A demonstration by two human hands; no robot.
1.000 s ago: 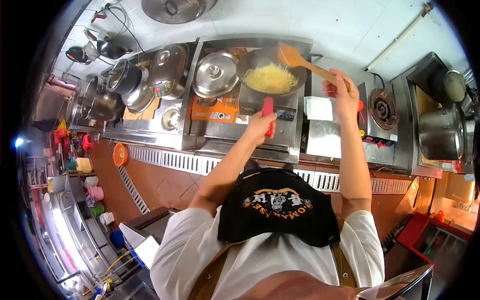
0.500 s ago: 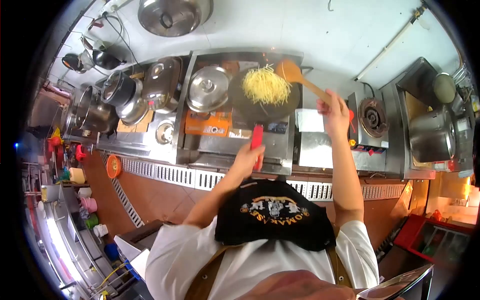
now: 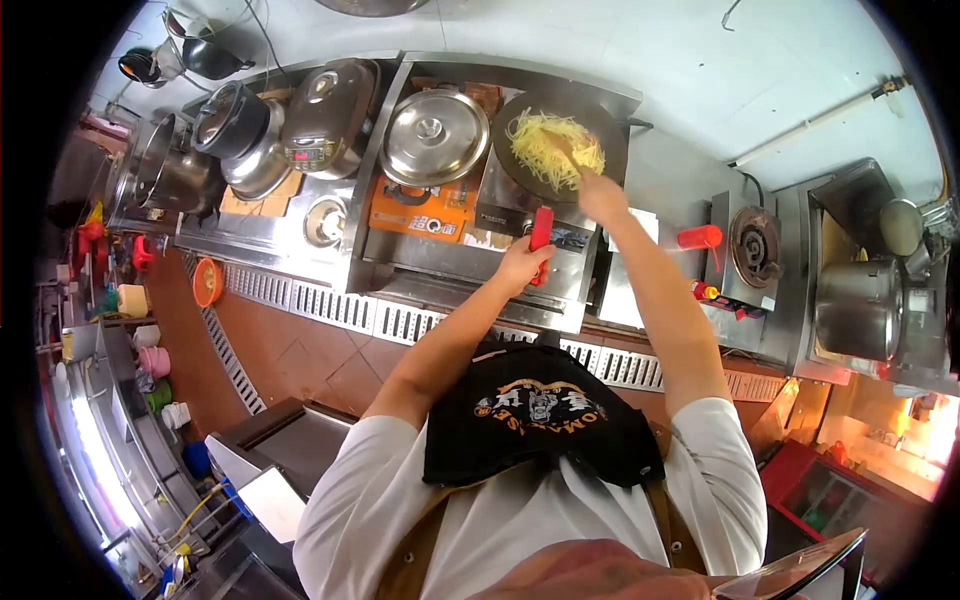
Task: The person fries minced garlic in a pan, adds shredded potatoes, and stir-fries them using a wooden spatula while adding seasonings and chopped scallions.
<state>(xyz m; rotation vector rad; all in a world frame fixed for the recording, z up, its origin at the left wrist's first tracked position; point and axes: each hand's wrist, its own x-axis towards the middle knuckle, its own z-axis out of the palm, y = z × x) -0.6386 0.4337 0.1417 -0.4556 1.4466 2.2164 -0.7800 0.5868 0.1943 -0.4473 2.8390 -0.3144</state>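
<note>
White wall (image 3: 560, 28) stands behind a long steel surface (image 3: 450, 275) set with cookware. Right of its middle, a round dark pan (image 3: 604, 118) sits over a cooktop (image 3: 497, 207); whether it rests fully flat is hard to tell. Pale yellow shreds (image 3: 535, 158) lie in it as a loose, tangled heap, thin and straw-like, with dark pan showing around them, mostly along the back and right.

The left hand (image 3: 523, 267) has its fingers wrapped around the red handle (image 3: 541, 232), which points toward the person. The right hand (image 3: 602, 203) is at the pan's near right rim, fingers closed on the handle of a wooden spatula (image 3: 566, 146), whose blurred blade sits among the shreds.

On the left, a round silver lid (image 3: 434, 140) comes close to the pan's rim, leaving little room there. An orange box (image 3: 420, 212) lies below that lid. Behind the pan, the raised metal edge is near. More space opens to the right, where bare steel reaches toward a burner (image 3: 755, 250), and in front, between cooktop and front edge.
</note>
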